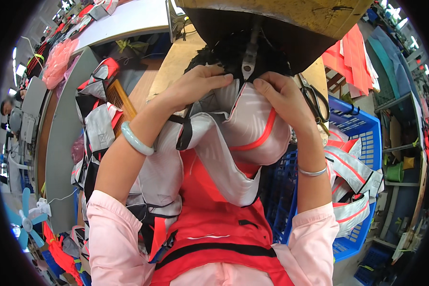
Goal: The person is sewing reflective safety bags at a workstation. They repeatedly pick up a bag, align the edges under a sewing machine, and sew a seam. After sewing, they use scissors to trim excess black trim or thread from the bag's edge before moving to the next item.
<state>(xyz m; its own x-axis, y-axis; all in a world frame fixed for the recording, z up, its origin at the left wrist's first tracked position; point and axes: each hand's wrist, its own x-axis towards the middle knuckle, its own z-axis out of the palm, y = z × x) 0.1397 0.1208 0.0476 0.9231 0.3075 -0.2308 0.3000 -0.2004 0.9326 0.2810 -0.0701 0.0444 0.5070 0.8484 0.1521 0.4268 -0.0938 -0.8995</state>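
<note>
A silver-grey sewn fabric piece (255, 119) with red trim and dark edges hangs over my lap, below a pointed metal machine part (248, 62). My left hand (200, 85) is closed on its upper edge, left of the metal tip. My right hand (282, 97) pinches the edge just right of the tip, thumb and fingers together. Between the hands, a dark seam line runs down from the tip. A loose grey strap (219, 157) of the same cloth curves down over my red apron (205, 183). Black fuzzy material surrounds the metal part and hides where it meets the cloth.
Black-handled scissors (315, 101) lie right of my right hand. A blue plastic basket (372, 131) of grey and red pieces stands at the right. More sewn pieces (100, 126) pile up at the left. The yellow machine head (276, 12) overhangs the work; a fan (27, 221) stands lower left.
</note>
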